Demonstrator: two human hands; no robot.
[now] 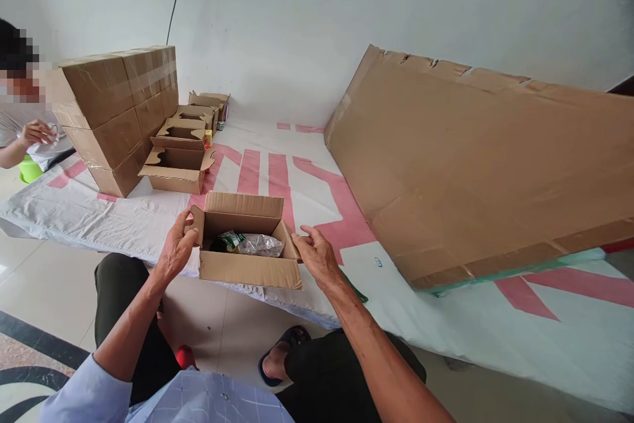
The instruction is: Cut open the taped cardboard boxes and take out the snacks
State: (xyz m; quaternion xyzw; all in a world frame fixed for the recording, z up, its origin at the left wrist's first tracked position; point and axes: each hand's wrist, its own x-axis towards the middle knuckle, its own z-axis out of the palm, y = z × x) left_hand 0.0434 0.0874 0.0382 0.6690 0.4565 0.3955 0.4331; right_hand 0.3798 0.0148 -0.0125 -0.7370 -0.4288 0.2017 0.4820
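Observation:
A small open cardboard box (247, 269) sits on the edge of a white sheet with red lettering (277, 175), right in front of me. Inside it lies a clear plastic bag with greenish contents (252, 244). My left hand (176, 250) grips the box's left side flap, fingers curled round it. My right hand (317, 255) rests against the right side flap with the fingers bent onto its edge. The rear flap stands upright.
Several more open small boxes (179, 159) line up behind, next to a stack of taped cartons (119, 113) at the left. A large flattened cardboard sheet (475, 165) leans at the right. Another person's hand (34, 132) works at the far left. My knees and a sandalled foot (277, 357) are below.

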